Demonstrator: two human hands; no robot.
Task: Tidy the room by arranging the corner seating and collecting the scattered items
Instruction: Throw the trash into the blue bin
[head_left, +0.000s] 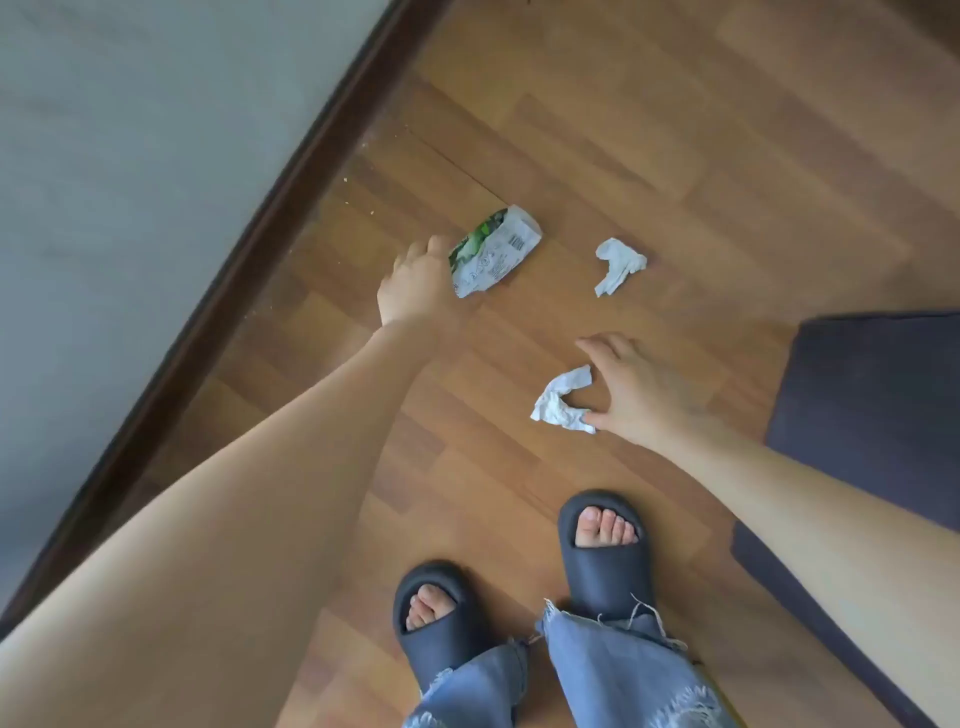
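Observation:
A crumpled green-and-white snack packet (493, 252) lies on the wooden floor near the wall. My left hand (415, 283) reaches down to it, fingers spread and touching its left edge, not closed round it. A crumpled white tissue (561, 402) lies closer to my feet. My right hand (631, 387) is open over it, with the thumb touching its lower end and the forefinger above its upper end. A second crumpled white tissue (618, 265) lies apart, to the right of the packet.
A dark skirting board (249, 270) and grey wall run diagonally on the left. A dark cushion or seat pad (878, 405) lies on the floor at the right. My feet in dark slides (602, 551) stand just below the tissues. Small crumbs dot the floor by the skirting.

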